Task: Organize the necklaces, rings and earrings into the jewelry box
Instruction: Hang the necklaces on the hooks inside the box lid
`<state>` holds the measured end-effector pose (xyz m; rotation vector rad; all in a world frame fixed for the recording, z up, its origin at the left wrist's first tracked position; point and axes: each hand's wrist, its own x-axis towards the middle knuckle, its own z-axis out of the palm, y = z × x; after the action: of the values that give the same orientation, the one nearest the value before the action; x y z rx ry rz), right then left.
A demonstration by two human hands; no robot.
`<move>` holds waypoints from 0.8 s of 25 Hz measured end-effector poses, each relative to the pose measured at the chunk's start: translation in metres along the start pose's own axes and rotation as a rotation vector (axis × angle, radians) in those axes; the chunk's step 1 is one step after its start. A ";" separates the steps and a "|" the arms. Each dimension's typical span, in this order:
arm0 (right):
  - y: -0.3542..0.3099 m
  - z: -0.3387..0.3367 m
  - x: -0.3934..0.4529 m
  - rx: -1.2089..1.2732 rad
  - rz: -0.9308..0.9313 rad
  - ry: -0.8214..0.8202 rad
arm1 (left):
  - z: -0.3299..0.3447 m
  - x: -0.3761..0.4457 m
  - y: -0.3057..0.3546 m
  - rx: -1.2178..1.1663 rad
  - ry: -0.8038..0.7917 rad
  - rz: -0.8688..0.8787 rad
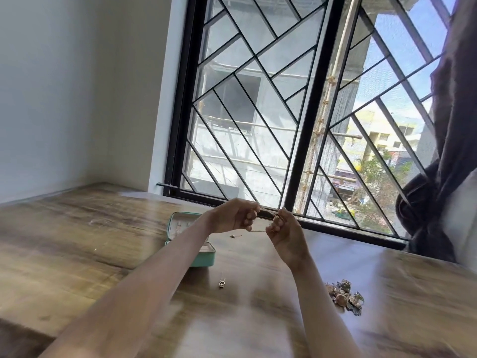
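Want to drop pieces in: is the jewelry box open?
Open: the jewelry box lid stands raised behind its tray.

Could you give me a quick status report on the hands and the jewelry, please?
Left hand and right hand pinch a thin chain, raised. Jewelry box open beneath. Loose pile waits. Nothing in the way.

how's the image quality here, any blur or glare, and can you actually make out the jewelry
Head view: motion blur smears the wooden table and forearms, worst near the bottom edge; wide-angle tilt slants the window, whose bright daylight backlights both hands; the thin chain pinched between them is barely resolvable; the teal jewelry box and the jewelry pile read clearly enough.
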<state>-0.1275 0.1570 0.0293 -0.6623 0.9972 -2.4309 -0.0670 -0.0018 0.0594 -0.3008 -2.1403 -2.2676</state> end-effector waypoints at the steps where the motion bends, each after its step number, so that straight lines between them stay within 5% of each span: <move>1: -0.001 -0.002 0.001 0.014 -0.008 0.006 | 0.000 0.001 0.001 0.002 -0.010 0.003; 11: -0.002 -0.010 -0.008 -0.435 0.128 -0.167 | -0.002 -0.002 0.000 -0.004 0.113 0.107; 20: -0.012 0.027 -0.014 -0.633 0.017 -0.152 | -0.012 -0.037 0.003 -0.071 0.044 0.111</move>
<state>-0.1031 0.1580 0.0515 -1.0132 1.7091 -1.9932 -0.0317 -0.0188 0.0561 -0.3573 -1.9729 -2.2704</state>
